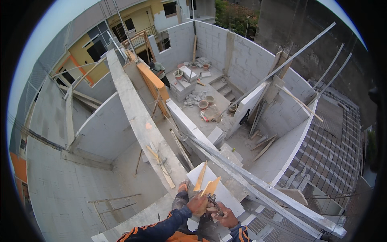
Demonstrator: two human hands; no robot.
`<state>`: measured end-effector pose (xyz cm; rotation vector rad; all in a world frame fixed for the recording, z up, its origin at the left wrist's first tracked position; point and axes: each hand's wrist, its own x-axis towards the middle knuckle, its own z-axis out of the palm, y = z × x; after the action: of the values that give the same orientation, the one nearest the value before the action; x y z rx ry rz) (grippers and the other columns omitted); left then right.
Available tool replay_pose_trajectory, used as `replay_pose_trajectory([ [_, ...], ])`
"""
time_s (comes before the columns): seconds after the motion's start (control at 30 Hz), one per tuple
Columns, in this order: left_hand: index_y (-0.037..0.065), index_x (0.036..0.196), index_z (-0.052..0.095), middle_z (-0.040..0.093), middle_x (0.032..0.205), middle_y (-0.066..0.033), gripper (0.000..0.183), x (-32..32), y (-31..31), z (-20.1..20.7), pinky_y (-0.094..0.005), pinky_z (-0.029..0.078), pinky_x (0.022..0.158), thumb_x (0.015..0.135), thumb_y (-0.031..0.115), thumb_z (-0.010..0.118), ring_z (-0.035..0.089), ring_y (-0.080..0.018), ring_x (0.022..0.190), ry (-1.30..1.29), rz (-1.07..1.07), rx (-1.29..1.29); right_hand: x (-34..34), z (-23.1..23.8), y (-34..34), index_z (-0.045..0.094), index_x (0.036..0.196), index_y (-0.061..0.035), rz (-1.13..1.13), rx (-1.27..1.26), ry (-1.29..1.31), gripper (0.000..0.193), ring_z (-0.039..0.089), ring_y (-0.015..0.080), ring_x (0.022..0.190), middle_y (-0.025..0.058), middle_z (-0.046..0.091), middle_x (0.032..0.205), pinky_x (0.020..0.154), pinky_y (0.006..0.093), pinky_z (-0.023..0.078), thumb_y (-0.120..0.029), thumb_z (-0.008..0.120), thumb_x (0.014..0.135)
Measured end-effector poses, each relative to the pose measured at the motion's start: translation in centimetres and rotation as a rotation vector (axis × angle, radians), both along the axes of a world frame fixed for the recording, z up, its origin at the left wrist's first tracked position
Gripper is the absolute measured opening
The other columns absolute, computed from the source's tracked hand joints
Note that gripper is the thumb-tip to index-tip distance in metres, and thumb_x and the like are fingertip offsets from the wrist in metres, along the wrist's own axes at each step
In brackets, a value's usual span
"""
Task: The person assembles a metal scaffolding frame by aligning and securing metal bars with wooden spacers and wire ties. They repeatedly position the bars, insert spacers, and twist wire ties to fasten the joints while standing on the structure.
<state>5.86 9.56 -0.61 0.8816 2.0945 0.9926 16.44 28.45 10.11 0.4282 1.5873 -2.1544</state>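
Low in the middle of the head view, my left hand (pixel 197 204) is closed around the lower end of a short piece of pale wood (pixel 211 186) with a split end. Just to its right, my right hand (pixel 226 216) grips a dark metal hand tool with curved handles, which looks like pincers (pixel 214 203). The tool's jaws are at the wood's lower end, close to my left fingers. Beneath both lies a white block (pixel 231 197). A pointed wood offcut (pixel 200 176) rests on it, left of the wood I hold. My bare foot shows beside my left hand.
A concrete beam (pixel 135 109) runs away to the upper left, bearing a wooden strip (pixel 161 165) and thin wire. Long metal channels (pixel 258 181) cross at my right. Drops lie on both sides, with block-walled rooms below. A person (pixel 159 73) stands lower down near buckets and blocks.
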Motion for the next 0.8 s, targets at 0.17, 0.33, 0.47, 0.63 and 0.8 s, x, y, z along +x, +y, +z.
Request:
replay_pose_trajectory([
  [0.17, 0.005, 0.125, 0.051, 0.062, 0.095, -0.0121, 0.066, -3.8, -0.1, 12.2, -0.0376, 0.057, 0.068, 0.097, 0.062, 0.036, 0.065, -0.0218, 0.079, -1.071, 0.63, 0.501, 1.1, 5.8, 3.0, 0.055, 0.134, -0.0011, 0.157, 0.112, 0.244, 0.041, 0.06, 0.0145, 0.098, 0.0039, 0.064, 0.107, 0.09, 0.0295, 0.046, -0.011, 0.062, 0.095],
  [0.33, 0.007, 0.12, 0.055, 0.061, 0.093, -0.0097, 0.073, -5.3, -0.8, 19.7, -0.0329, 0.056, 0.06, 0.093, 0.072, 0.035, 0.063, -0.0187, 0.067, -1.009, 0.556, 0.493, 1.1, 10.6, 3.5, 0.057, 0.134, -0.0039, 0.194, 0.264, 0.233, 0.039, 0.06, 0.0129, 0.085, 0.0047, 0.061, 0.1, 0.078, 0.0285, 0.049, -0.006, 0.06, 0.095],
  [0.47, 0.002, 0.115, 0.058, 0.063, 0.083, -0.0095, 0.075, -4.2, -1.9, 20.8, -0.0296, 0.053, 0.056, 0.096, 0.07, 0.032, 0.063, -0.0162, 0.062, -0.765, 0.413, 0.25, 1.9, 11.4, 2.5, 0.058, 0.131, -0.0059, 0.181, 0.455, 0.242, 0.041, 0.061, 0.0143, 0.083, 0.006, 0.065, 0.096, 0.074, 0.0274, 0.05, 0.0, 0.058, 0.091],
  [0.63, 0.0, 0.103, 0.057, 0.06, 0.077, -0.0088, 0.074, -1.8, -3.6, 18.6, -0.0308, 0.052, 0.057, 0.096, 0.069, 0.032, 0.062, -0.0157, 0.059, -0.706, 0.394, 0.11, 2.8, 9.3, 1.5, 0.064, 0.124, -0.0074, 0.274, 0.639, 0.173, 0.035, 0.065, 0.0272, 0.087, 0.0158, 0.068, 0.103, 0.08, 0.0331, 0.051, -0.011, 0.062, 0.089],
  [0.8, 0.0, 0.1, 0.057, 0.061, 0.076, -0.0089, 0.079, 0.3, -5.4, 17.9, -0.0302, 0.052, 0.057, 0.093, 0.074, 0.031, 0.062, -0.0149, 0.061, -0.658, 0.383, -0.051, 3.6, 7.5, 0.5, 0.066, 0.119, -0.0078, 0.415, 0.711, 0.175, 0.034, 0.063, 0.035, 0.101, 0.0189, 0.064, 0.112, 0.088, 0.0385, 0.049, -0.018, 0.065, 0.087],
])
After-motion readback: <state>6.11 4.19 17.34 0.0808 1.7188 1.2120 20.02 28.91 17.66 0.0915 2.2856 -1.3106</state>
